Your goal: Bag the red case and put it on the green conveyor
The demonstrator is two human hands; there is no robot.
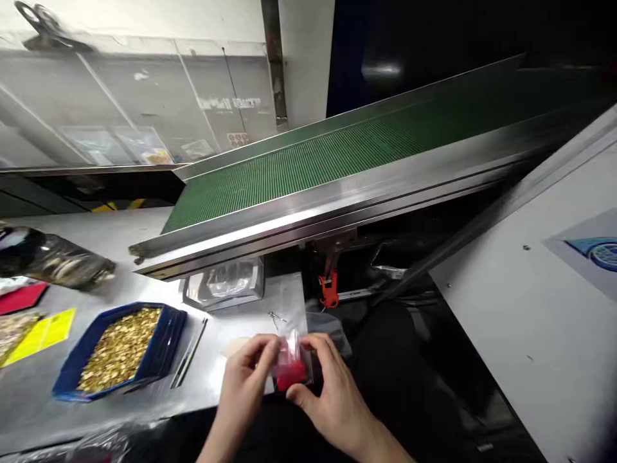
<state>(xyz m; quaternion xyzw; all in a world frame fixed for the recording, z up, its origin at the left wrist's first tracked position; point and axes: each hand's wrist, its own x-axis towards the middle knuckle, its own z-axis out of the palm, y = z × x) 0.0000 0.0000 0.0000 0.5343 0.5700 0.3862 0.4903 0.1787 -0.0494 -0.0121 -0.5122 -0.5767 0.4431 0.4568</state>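
We have a small clear bag [290,355] with something red [290,374] inside it, up at the bench's [205,379] near right corner. Our left hand [248,370] pinches its left edge between thumb and forefinger. Our right hand [332,389] has its forefinger at the upper right and its thumb curled in lower down; motion blurs this side, so we cannot tell whether those fingers are pressed together.

We judge the step in hand to be handling the bag's upper part, perhaps its opening. The next move calls for a steady hold on both edges without squashing the contents.

Just beyond the bag lies a small metal piece [276,317]. To the left come thin dark sticks [189,354], then a blue bin [176,326] of gold-coloured pieces [123,347]. A clear-walled tray [257,283] sits under the green conveyor [289,168].

Towards the bench's left edge, a yellow slip [43,335] shows no writing we can read. White marks [229,103] on the grey sheeting [149,83] behind are illegible. The pale panel [511,321] at right carries a blue emblem [600,251], with no legible brand name.
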